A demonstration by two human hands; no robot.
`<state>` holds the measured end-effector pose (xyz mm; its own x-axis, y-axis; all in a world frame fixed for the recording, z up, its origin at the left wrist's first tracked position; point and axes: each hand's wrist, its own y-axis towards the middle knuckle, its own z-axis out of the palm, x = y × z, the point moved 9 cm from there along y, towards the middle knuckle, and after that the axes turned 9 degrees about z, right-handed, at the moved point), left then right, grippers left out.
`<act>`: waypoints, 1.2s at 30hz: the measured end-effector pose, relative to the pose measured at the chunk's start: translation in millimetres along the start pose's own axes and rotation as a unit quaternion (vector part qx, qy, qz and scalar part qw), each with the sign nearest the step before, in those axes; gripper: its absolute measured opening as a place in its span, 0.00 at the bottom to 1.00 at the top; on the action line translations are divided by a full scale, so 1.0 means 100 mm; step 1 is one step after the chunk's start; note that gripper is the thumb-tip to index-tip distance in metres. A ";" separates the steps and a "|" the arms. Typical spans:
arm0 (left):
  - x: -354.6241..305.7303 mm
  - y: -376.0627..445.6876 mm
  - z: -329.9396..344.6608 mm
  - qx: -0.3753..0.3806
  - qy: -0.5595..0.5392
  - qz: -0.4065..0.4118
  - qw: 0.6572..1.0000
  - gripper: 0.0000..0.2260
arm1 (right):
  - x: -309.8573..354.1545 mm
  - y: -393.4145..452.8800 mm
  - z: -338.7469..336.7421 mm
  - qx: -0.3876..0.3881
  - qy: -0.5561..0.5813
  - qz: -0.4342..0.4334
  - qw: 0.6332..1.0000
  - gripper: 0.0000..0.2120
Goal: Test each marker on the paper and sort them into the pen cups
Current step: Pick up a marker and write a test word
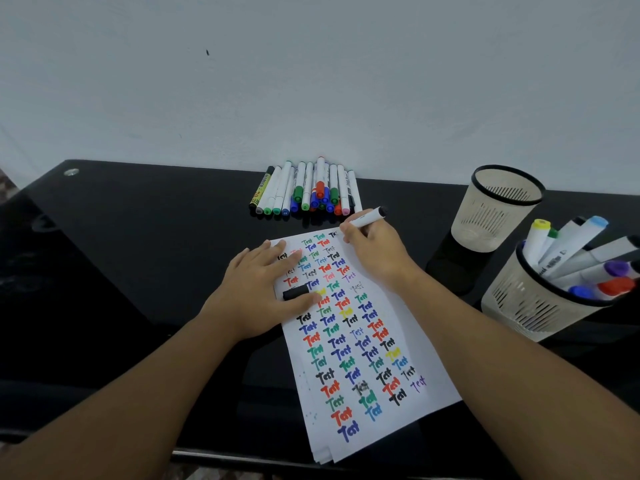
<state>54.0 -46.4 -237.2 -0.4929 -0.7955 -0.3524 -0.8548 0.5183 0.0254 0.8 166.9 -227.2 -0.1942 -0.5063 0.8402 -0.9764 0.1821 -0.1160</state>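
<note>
From the head camera, a sheet of paper (pixel 408 341) lies on a black table (pixel 138 254), its face filled with rows of the word "Test" in black, blue, red, green, yellow and purple. The left hand (pixel 259 289) lies flat on the upper left part of the sheet with straight fingers spread, and a black cap (pixel 295 292) sits between its thumb and forefinger, lying on the paper; whether the thumb pinches it or only rests beside it cannot be told. The right hand (pixel 375 252) grips a white marker (pixel 369 218) with its fingers curled round the barrel, the writing end down at the top edge of the sheet and the black rear end pointing up and to the right. Just beyond the paper, against the pale wall (pixel 311 81), lies a pile of markers (pixel 306 190) with white barrels and caps in green, blue, red and pink. At the right stand two beige mesh cups with black rims: the far cup (pixel 498 209) shows no markers, while the near cup (pixel 533 303) holds several markers (pixel 588 258) leaning to the right, with yellow, green, light blue, purple, red and blue caps
</note>
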 end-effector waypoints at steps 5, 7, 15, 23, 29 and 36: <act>0.00 0.00 0.00 0.005 -0.001 -0.003 1.000 0.49 | -0.01 0.00 -0.04 -0.012 0.012 -0.002 1.000 0.08; -0.01 0.00 0.00 0.009 -0.001 -0.003 1.000 0.50 | -0.01 0.00 -0.04 -0.016 0.007 -0.002 1.000 0.09; -0.02 0.01 -0.01 0.005 0.002 -0.002 1.000 0.52 | 0.00 0.01 -0.01 -0.009 -0.014 -0.003 1.000 0.10; -0.01 -0.01 -0.01 0.008 -0.003 -0.004 1.000 0.52 | -0.01 -0.01 -0.07 -0.022 0.022 -0.005 1.000 0.08; -0.01 0.01 0.00 0.007 -0.004 -0.003 1.000 0.51 | 0.00 0.01 -0.04 -0.017 -0.002 -0.005 1.000 0.09; 0.00 0.00 -0.01 0.004 -0.008 -0.005 1.000 0.52 | 0.00 -0.01 -0.06 -0.023 -0.004 -0.003 1.000 0.10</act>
<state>53.9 -46.5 -236.5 -0.4820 -0.7954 -0.3674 -0.8583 0.5130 0.0153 2.1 172.5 -224.1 -0.1901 -0.5140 0.8365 -0.9720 0.2186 -0.0865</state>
